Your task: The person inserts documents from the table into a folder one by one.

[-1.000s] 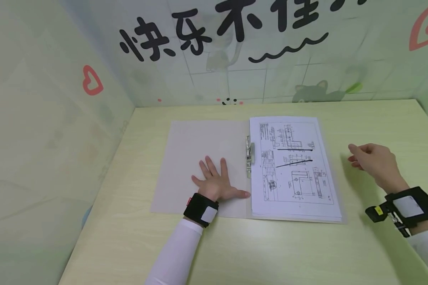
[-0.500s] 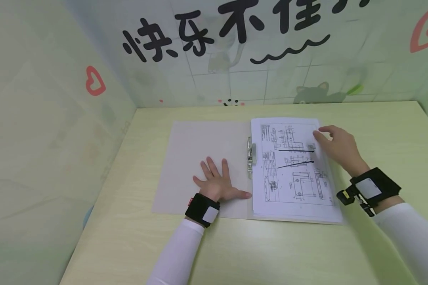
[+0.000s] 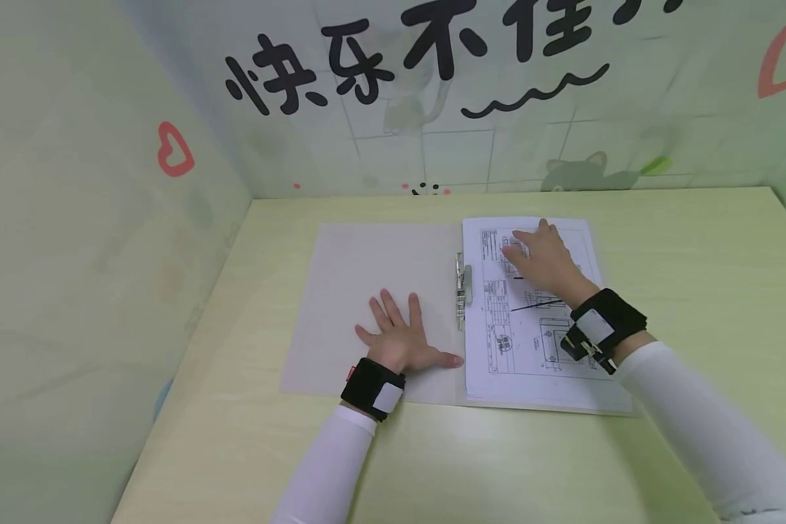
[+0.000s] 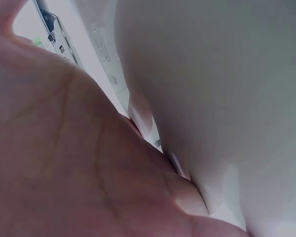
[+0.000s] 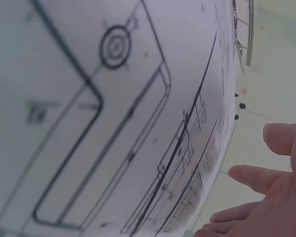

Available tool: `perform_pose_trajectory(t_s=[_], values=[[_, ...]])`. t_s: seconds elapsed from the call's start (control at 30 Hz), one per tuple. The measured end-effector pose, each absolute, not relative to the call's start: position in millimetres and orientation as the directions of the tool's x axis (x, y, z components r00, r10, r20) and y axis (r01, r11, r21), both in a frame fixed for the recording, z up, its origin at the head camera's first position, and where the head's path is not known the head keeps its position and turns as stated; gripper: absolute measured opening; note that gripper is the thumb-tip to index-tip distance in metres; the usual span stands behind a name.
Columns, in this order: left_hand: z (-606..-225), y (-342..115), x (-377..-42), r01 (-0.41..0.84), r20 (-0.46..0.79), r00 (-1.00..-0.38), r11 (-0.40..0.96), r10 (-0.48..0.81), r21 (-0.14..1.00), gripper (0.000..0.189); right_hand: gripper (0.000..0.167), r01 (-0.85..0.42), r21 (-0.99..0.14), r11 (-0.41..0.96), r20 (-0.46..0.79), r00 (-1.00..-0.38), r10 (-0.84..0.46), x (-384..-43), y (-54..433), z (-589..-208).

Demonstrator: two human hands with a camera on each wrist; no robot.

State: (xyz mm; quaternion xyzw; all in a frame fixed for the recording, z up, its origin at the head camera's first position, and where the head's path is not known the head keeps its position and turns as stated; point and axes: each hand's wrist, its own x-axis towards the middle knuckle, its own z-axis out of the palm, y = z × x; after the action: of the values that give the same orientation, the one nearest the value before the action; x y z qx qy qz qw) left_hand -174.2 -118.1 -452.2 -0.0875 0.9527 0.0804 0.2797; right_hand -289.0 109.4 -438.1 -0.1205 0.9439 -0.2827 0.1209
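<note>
An open file folder (image 3: 360,255) lies on the table, with a metal clip (image 3: 461,291) along its spine. On its right side is a stack of paper sheets (image 3: 537,389), the top one printed with technical drawings and two thick black lines. My left hand (image 3: 398,342) rests with fingers spread on the bare left cover, its thumb reaching to the spine. Over the upper part of the sheets is my right hand (image 3: 546,258), fingers extended and pinching nothing. In the right wrist view the drawn sheet (image 5: 138,123) runs close beside that hand's fingers (image 5: 256,178).
The pale wooden table (image 3: 471,466) ends at a back wall (image 3: 458,153) with large black characters and cartoon prints. A side wall (image 3: 72,255) with a red heart rises at the left. Both wrists wear black straps (image 3: 609,320).
My right hand has come from the table right of the folder, past the sheets' right edge, to over the upper middle of the sheets. The left hand keeps its place.
</note>
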Motion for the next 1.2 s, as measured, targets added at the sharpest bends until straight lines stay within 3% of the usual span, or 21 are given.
perform_pose_trajectory(t_s=[0.63,1.0,1.2], values=[[-454,-119,-175,-0.208,-0.553,-0.826,0.972,-0.112,0.114,0.13,0.088,-0.056,-0.482,0.874,-0.188,-0.968,-0.165,-290,45,-449],[-454,-118,-177,-0.206,-0.549,-0.828,0.973,-0.116,0.106,0.13,0.076,-0.075,-0.478,0.875,-0.239,-0.948,-0.212,-292,44,-450],[-455,-118,-176,-0.213,-0.553,-0.825,0.971,-0.119,0.108,0.131,0.057,-0.11,-0.518,0.849,-0.225,-0.939,-0.259,-291,43,-455]])
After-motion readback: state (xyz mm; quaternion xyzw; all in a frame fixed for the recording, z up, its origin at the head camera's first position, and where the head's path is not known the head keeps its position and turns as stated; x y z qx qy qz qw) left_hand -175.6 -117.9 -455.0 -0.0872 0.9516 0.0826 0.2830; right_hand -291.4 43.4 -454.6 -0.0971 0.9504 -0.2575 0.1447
